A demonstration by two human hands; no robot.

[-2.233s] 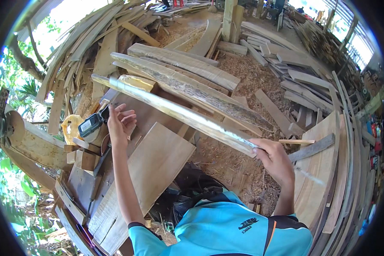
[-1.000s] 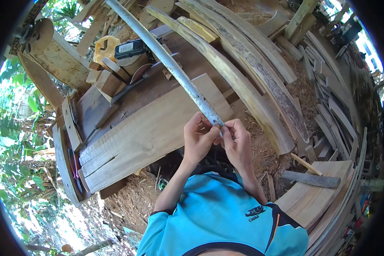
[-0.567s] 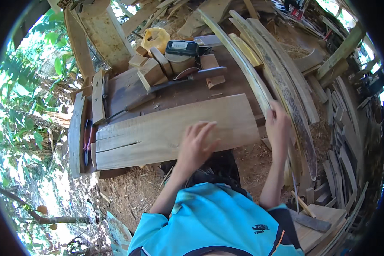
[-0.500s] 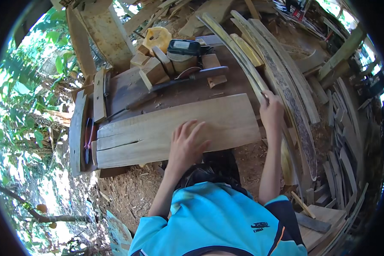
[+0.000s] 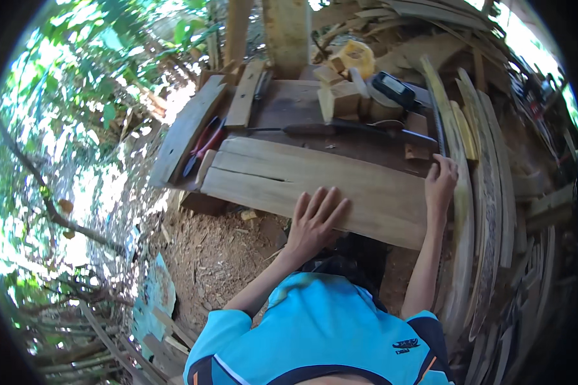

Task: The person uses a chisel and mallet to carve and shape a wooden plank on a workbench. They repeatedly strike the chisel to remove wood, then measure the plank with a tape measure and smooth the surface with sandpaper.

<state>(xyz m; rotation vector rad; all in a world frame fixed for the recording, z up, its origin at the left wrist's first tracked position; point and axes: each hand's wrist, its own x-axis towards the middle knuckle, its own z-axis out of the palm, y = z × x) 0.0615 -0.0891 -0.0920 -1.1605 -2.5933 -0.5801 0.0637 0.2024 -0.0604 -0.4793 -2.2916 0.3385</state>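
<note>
Under my left hand lies a pale wooden board, with long cracks toward its left end. The fingers of that hand are spread flat on its near edge. My right hand is beside the board's right end, its fingers bent and closed around a long thin strip. The strip runs away from me along the curved wooden slats; its kind is hard to make out. Beyond the board, a long tool with a dark handle and a blade lies across the brown bench.
Wood blocks, a black case and a yellow container stand at the back. Red-handled pliers or cutters lie left, near a grey plank. Stacked offcuts crowd the right; shavings cover the ground.
The view has turned, so the bench sits farther right and tilts the other way. My left hand now lies flatter on the board; my right hand stays near its right end.
</note>
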